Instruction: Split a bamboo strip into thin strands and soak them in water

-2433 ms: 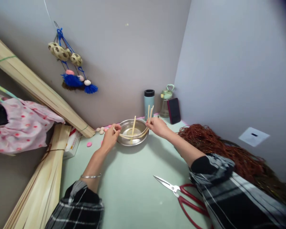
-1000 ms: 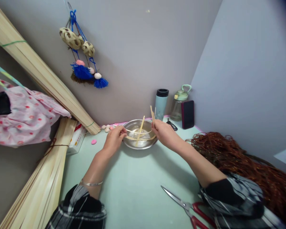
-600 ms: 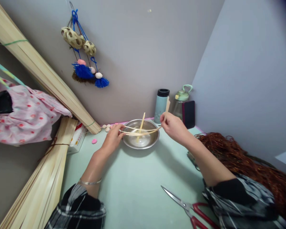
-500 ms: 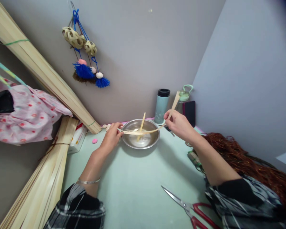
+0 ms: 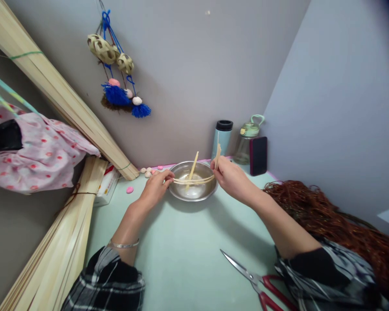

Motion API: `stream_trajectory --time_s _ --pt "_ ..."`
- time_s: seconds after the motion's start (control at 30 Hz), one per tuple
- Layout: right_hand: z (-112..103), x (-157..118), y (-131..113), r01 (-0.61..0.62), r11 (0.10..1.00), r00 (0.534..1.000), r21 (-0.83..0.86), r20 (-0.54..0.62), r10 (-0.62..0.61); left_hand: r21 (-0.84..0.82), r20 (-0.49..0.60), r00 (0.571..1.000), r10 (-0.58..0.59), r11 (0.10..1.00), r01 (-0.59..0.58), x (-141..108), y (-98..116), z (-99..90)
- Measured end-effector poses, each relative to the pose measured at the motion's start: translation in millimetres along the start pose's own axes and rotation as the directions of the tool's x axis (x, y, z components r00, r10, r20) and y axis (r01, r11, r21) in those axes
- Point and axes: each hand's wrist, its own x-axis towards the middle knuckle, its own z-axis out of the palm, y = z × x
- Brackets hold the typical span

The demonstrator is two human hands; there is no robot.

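Thin pale strips, bamboo by their look, sag in a shallow curve over a round metal bowl. My left hand pinches their left end at the bowl's left rim. At the right rim my right hand is closed on the same strips, whose free ends rise above its fingers. Another yellowish strip leans in the bowl, its upper end over the far rim. What looks like clear water lies in the bowl.
Red-handled scissors lie open near my right forearm. Behind stand a blue tumbler, a clear bottle and a phone. Brown cords heap at the right. Bundled strips lean at the left, near pink beads.
My right hand has moved left and slightly down, closer to the bowl, bringing the strips' free ends with it. My left hand has shifted slightly right.
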Motion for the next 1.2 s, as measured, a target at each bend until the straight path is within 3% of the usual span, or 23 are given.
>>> stream_trajectory --time_s 0.23,0.4,0.67,0.8,1.0,1.2 --pt "2.6 -0.2 -1.9 -0.013 1.000 1.000 0.009 -0.022 0.013 0.059 -0.058 0.998 0.023 0.998 -0.020 0.6 -5.3 -3.0" --pt "-16.5 0.6 1.6 -0.094 0.996 0.994 -0.011 0.059 0.094 0.056 -0.057 0.998 0.008 0.998 -0.005 0.8 -11.8 -0.6" --pt "-48.1 2.4 10.2 -0.201 0.978 0.980 0.049 0.018 0.200 0.090 -0.060 0.998 -0.013 0.996 0.019 -0.3 -13.9 -2.0" --pt "-55.8 3.1 16.2 -0.202 0.949 0.977 0.242 -0.015 0.212 0.085 -0.043 0.999 -0.019 0.996 0.023 -0.7 -13.6 -2.1" --pt "-51.1 4.9 1.6 -0.096 0.774 0.963 0.626 -0.140 0.232 0.054 -0.029 1.000 0.004 0.999 -0.002 1.7 -2.0 -1.0" --pt "-27.2 5.7 -21.6 -0.010 0.706 0.975 0.708 -0.151 0.166 -0.012 -0.042 0.999 -0.001 1.000 0.000 1.9 10.5 -9.7"
